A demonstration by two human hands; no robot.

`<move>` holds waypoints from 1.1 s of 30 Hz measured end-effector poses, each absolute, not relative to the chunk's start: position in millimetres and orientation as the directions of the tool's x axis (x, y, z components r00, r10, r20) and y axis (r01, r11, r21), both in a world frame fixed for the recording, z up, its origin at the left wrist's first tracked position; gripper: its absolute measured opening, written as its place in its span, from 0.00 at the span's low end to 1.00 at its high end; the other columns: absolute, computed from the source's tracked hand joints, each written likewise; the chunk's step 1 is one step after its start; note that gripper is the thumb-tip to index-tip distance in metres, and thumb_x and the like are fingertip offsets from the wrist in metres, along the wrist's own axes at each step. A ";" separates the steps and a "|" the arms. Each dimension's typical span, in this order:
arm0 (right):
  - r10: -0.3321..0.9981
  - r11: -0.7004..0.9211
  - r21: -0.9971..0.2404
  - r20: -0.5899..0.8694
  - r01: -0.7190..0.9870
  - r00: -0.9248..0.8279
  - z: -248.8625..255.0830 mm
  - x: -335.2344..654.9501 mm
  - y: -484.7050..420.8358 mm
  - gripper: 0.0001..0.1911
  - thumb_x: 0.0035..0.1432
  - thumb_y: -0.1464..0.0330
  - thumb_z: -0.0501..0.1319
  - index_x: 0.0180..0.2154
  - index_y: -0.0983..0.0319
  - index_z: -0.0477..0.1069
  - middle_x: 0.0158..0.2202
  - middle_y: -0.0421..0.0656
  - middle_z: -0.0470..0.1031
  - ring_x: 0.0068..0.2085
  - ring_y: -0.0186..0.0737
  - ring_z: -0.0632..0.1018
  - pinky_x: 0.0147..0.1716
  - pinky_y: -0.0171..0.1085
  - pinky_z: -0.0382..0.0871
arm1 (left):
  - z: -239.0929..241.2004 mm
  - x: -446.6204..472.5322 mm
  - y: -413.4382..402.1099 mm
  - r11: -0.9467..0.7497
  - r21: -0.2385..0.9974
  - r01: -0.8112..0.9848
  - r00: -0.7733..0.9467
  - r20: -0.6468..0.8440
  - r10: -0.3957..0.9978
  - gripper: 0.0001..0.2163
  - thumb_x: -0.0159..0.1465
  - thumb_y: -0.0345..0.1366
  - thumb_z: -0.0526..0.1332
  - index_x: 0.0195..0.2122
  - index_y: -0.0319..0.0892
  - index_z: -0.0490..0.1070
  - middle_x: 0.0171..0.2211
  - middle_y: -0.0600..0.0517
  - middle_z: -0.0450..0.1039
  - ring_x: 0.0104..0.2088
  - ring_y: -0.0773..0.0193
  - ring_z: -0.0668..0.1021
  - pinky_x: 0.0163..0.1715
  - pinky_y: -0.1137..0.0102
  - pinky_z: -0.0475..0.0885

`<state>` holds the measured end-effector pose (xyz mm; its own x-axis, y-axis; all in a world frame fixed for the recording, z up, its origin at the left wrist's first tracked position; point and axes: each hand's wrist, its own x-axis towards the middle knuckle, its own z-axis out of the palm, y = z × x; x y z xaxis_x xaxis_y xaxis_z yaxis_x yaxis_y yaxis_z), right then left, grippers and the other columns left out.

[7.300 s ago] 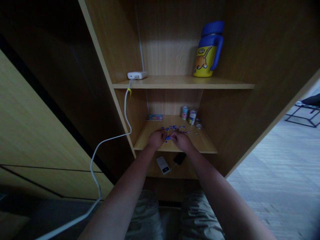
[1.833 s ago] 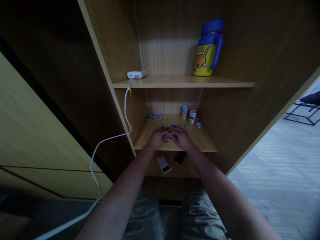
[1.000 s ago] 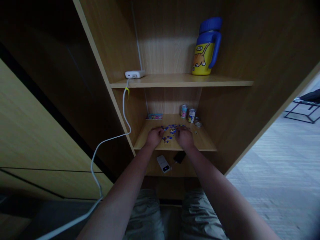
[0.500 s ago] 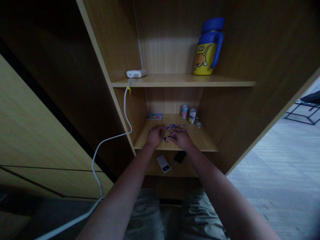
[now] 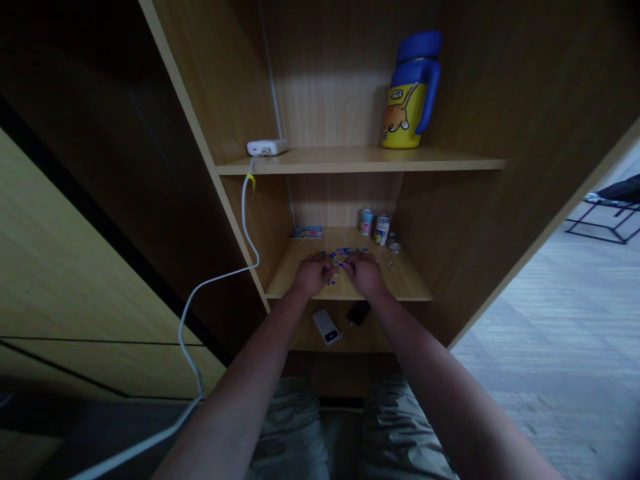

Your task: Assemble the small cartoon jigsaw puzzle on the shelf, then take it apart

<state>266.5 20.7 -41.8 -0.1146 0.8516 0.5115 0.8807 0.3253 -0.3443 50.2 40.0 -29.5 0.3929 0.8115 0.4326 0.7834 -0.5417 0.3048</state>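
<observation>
drawn in closer since the last view, the left hand (image 5: 313,275) and right hand (image 5: 365,275) now nearly meet, palms down with fingers curved over the middle of a wooden shelf (image 5: 405,283). neither hand is spread flat or closed into a fist. the fingertips are hidden from this height, so i cannot tell whether either hand has hold of anything. nearest of all, khaki shorts (image 5: 295,430) cover the person's lap, and both bare forearms reach forward above them. on a lower shelf (image 5: 375,340) just beneath the hands, a white power bank (image 5: 327,327) with a small lit display lies beside a black phone (image 5: 359,313). small blue pieces (image 5: 343,253) are scattered on the shelf top, some just beyond the fingertips and some between the hands, close to its front edge. farther back on that shelf, a small colourful card (image 5: 307,232) lies to the left, and two small cans (image 5: 367,221) stand upright to the right beside a few round metal lids (image 5: 395,247). on the shelf above (image 5: 450,163), a white charger (image 5: 267,147) trails a white cable (image 5: 245,207) with a yellow tag down the left side, and a yellow bottle (image 5: 406,90) with a blue cap and handle stands to the right. off to the right, a black metal frame (image 5: 600,223) stands on the grey floor (image 5: 550,347).
</observation>
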 end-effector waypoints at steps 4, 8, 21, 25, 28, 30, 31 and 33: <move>0.843 0.291 -0.309 0.531 0.905 -0.089 -43.0 264.4 19.0 0.15 0.72 0.58 0.65 0.48 0.63 0.81 0.50 0.58 0.81 0.53 0.57 0.77 0.55 0.50 0.69 | -28.7 51.4 38.9 -0.527 0.300 0.795 0.386 0.421 0.821 0.10 0.70 0.43 0.70 0.33 0.46 0.80 0.36 0.48 0.83 0.42 0.52 0.81 0.50 0.59 0.73; 0.806 0.455 -0.264 0.529 0.850 -0.267 -39.5 263.6 15.8 0.19 0.71 0.52 0.66 0.48 0.61 0.82 0.51 0.56 0.81 0.56 0.56 0.76 0.60 0.51 0.68 | -29.1 52.1 38.1 -0.506 0.291 0.812 0.366 0.421 0.830 0.09 0.71 0.42 0.69 0.34 0.47 0.80 0.37 0.48 0.83 0.43 0.51 0.82 0.51 0.59 0.73; 0.822 0.472 -0.281 0.482 0.836 -0.302 -33.3 262.9 14.1 0.07 0.70 0.65 0.66 0.38 0.60 0.82 0.45 0.48 0.83 0.50 0.48 0.78 0.56 0.44 0.69 | -21.9 56.9 29.6 -0.370 0.214 0.904 0.246 0.446 0.861 0.12 0.74 0.42 0.62 0.40 0.44 0.82 0.45 0.42 0.82 0.51 0.47 0.80 0.56 0.55 0.74; 0.880 0.323 -0.265 0.438 0.908 -0.185 -30.0 260.9 10.9 0.10 0.71 0.65 0.62 0.41 0.61 0.82 0.50 0.52 0.82 0.54 0.51 0.77 0.58 0.46 0.68 | -23.6 57.5 31.7 -0.344 0.203 0.917 0.230 0.437 0.870 0.12 0.74 0.44 0.62 0.40 0.43 0.82 0.46 0.41 0.82 0.51 0.47 0.80 0.55 0.56 0.74; 0.899 0.233 -0.281 0.426 0.931 -0.097 -29.8 259.4 8.1 0.14 0.73 0.61 0.60 0.47 0.62 0.81 0.53 0.55 0.81 0.57 0.55 0.76 0.59 0.48 0.68 | -24.9 57.7 33.3 -0.334 0.199 0.921 0.223 0.433 0.873 0.14 0.74 0.47 0.62 0.42 0.43 0.82 0.47 0.41 0.82 0.52 0.46 0.80 0.56 0.56 0.74; 0.906 0.178 -0.297 0.420 0.938 -0.038 -31.3 258.4 7.2 0.19 0.73 0.57 0.59 0.53 0.63 0.79 0.57 0.57 0.79 0.59 0.58 0.75 0.60 0.50 0.68 | -26.0 57.6 34.7 -0.335 0.197 0.922 0.225 0.432 0.873 0.16 0.74 0.49 0.63 0.43 0.42 0.81 0.48 0.39 0.82 0.52 0.45 0.80 0.55 0.55 0.75; 0.909 0.152 -0.303 0.416 0.941 -0.013 -32.4 258.0 7.4 0.22 0.74 0.56 0.58 0.56 0.64 0.78 0.59 0.58 0.78 0.61 0.59 0.74 0.60 0.50 0.68 | -26.7 57.5 35.6 -0.338 0.195 0.921 0.229 0.432 0.872 0.17 0.74 0.51 0.63 0.44 0.41 0.81 0.49 0.39 0.82 0.53 0.44 0.80 0.55 0.55 0.75; 0.915 0.114 -0.310 0.404 0.944 0.022 -34.8 257.4 8.8 0.26 0.73 0.54 0.58 0.61 0.65 0.75 0.62 0.60 0.76 0.62 0.61 0.73 0.62 0.52 0.67 | -28.7 57.3 38.2 -0.351 0.194 0.916 0.243 0.430 0.870 0.19 0.74 0.52 0.62 0.46 0.40 0.80 0.50 0.37 0.82 0.53 0.44 0.80 0.56 0.55 0.76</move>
<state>257.4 8.8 -34.8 0.0222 0.9147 0.4036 0.9438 0.1140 -0.3103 57.3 38.2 -28.7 0.2428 0.8697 0.4296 0.9160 -0.3513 0.1936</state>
